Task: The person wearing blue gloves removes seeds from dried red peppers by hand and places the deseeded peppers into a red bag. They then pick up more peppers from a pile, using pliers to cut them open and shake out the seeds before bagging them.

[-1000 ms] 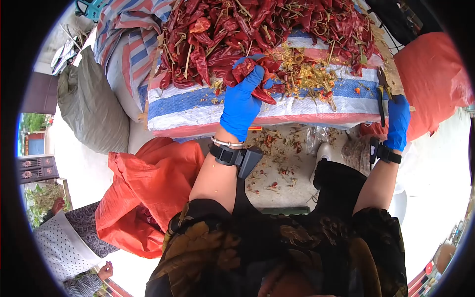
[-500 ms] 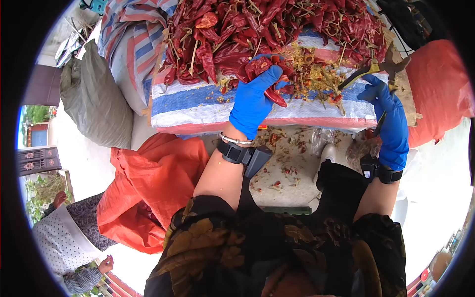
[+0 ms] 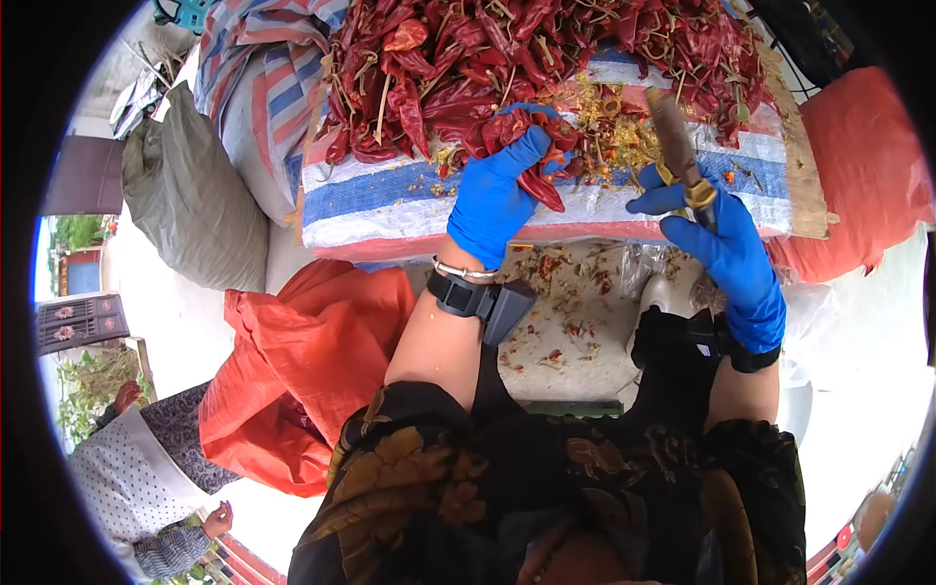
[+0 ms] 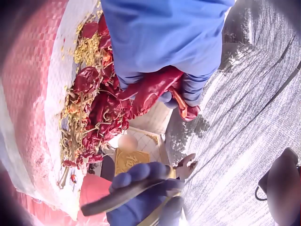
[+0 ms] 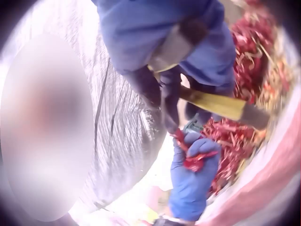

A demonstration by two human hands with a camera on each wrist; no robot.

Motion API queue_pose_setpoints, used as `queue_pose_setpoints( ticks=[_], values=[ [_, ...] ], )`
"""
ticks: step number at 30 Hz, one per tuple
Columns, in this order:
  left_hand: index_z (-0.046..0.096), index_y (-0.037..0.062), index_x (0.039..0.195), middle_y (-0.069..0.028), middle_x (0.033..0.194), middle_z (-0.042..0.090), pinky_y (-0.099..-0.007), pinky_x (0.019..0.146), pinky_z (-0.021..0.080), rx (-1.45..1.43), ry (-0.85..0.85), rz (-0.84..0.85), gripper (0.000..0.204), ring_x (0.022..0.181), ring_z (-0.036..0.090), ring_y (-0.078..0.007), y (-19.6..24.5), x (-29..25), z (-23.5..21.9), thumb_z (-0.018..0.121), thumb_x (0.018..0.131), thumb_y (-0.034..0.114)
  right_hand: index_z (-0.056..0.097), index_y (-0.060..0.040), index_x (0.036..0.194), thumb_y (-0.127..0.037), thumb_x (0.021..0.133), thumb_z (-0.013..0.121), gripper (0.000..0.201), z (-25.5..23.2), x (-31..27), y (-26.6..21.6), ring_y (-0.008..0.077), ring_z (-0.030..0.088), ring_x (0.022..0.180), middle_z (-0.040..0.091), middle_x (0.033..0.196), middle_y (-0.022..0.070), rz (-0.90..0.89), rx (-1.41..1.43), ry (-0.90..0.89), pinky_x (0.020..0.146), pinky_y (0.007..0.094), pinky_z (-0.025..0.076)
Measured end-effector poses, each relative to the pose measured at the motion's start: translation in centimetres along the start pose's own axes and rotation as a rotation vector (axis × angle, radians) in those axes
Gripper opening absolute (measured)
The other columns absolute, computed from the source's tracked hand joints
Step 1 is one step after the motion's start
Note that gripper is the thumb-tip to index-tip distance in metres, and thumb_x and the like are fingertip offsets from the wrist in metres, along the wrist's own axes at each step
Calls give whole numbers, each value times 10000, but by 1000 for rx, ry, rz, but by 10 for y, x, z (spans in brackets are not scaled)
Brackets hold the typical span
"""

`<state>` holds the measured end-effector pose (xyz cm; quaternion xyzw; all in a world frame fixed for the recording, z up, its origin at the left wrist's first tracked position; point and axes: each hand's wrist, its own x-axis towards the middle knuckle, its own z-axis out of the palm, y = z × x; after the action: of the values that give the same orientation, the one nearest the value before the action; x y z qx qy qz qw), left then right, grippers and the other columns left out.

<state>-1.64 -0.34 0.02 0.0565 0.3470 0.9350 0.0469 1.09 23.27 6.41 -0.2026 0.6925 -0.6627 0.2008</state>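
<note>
My blue-gloved left hand (image 3: 497,200) grips a small bunch of dried red chilli peppers (image 3: 540,187) over the front of the striped sheet. In the left wrist view, one long chilli pepper (image 4: 157,89) shows between its fingers. To the right, my gloved right hand (image 3: 731,253) holds a two-handled tool (image 3: 673,136) with yellow and dark grips, its long end angled up. Motion blurs this tool (image 5: 218,104) in the right wrist view, and I cannot tell its exact kind. The two hands are apart.
A heap of red chilli peppers (image 3: 439,73) covers the back of the striped sheet (image 3: 390,200), with yellow seeds and stems (image 3: 609,127) in front. Red sacks (image 3: 863,175) (image 3: 307,351) stand at both sides, a grey-green sack (image 3: 200,200) at left. Another person (image 3: 136,478) is at lower left.
My right hand has come leftward from the sheet's right edge, and the tool has turned in its grasp. My left hand keeps holding the chilli peppers in about the same place.
</note>
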Motion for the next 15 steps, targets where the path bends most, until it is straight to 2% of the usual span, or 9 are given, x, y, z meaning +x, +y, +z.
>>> queue_pose_setpoints(
  ticks=[2,3,5,8,10,15],
  values=[
    [555,43,1059,-28,948,588,-272,684,487,0,-26,1,243,830,578,-140,0,0,-3,611,827,93,592,12,986,-152,766,624,277,0,2,28,324,541,1014,539,1130,178,-109,-799,266,859,376,441],
    [554,39,1056,-31,947,590,-271,686,489,-7,15,-16,244,832,579,-140,0,-1,-4,613,826,93,578,14,970,-152,757,635,276,2,3,31,340,543,967,526,1123,177,-150,-920,292,798,357,470],
    [553,35,1054,-33,946,592,-270,687,491,-15,57,-36,244,833,581,-140,0,-2,-4,614,825,92,578,5,966,-152,750,636,274,9,2,25,331,549,940,528,1116,164,-170,-1004,311,782,366,469],
    [551,31,1047,-45,943,597,-274,692,496,44,23,-8,243,828,587,-139,2,-2,0,619,819,79,582,-13,966,-158,736,640,278,16,3,18,309,552,899,533,1104,142,-229,-1178,339,750,371,467],
    [547,46,1045,-28,882,582,-349,788,483,162,-25,-27,254,724,556,-129,5,-2,1,622,822,139,585,-22,969,-165,730,642,284,16,2,17,296,550,885,535,1100,132,-268,-1266,348,734,367,465],
    [539,36,1042,-40,940,582,-297,744,489,242,-21,13,248,779,567,-120,8,-4,5,622,818,104,570,-27,990,-168,726,640,307,17,-1,19,294,521,941,521,1125,116,-251,-1300,313,788,359,440]
  ],
)
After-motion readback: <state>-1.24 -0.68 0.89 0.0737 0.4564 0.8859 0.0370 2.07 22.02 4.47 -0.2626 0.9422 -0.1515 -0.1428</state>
